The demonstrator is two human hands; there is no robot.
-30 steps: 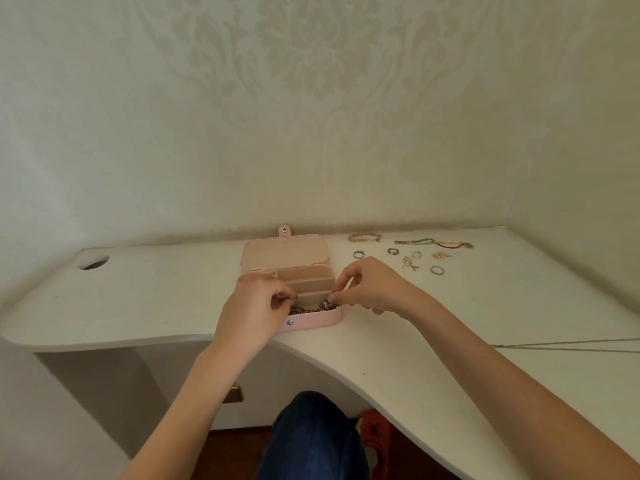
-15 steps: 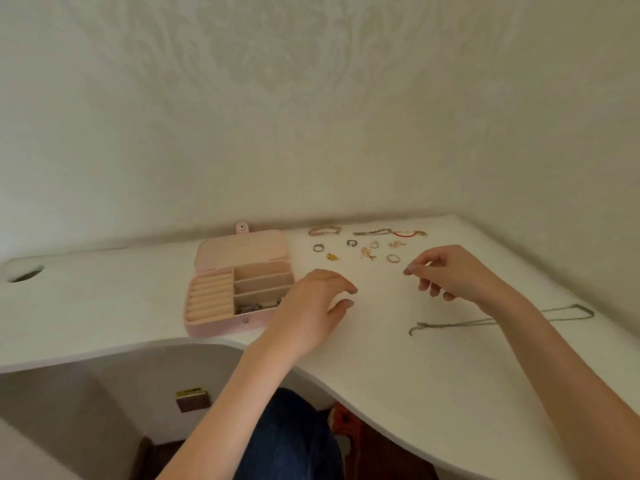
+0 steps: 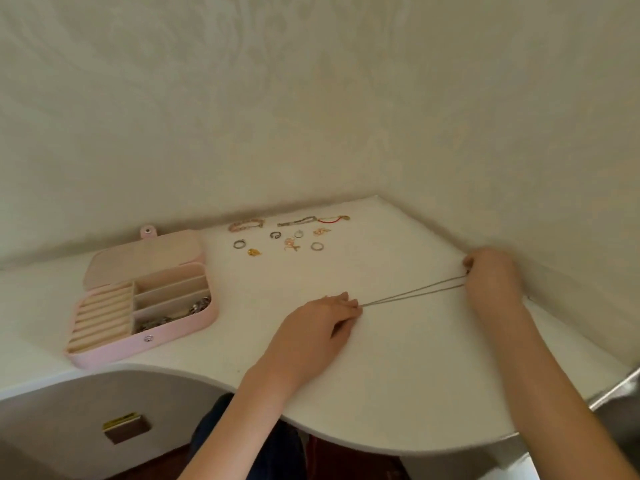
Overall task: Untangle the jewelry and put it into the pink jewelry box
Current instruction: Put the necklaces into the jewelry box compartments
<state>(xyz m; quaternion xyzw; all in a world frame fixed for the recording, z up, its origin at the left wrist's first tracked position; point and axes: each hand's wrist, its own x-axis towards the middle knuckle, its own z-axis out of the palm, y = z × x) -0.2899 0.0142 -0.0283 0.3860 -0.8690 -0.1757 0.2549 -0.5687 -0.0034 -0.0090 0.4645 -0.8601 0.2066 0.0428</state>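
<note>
Silver chain [image 3: 414,293] between both pinching hands

A white table [image 3: 398,368] with a curved, wavy front edge fills the corner of the room, its back and right edges touching pale cream wallpaper with a faint damask pattern [image 3: 311,98]. Under the table's front edge at the left, a small brown block with a yellow top [image 3: 126,427] sits on a white panel. Dark wooden floor [image 3: 145,469] shows below.
</note>
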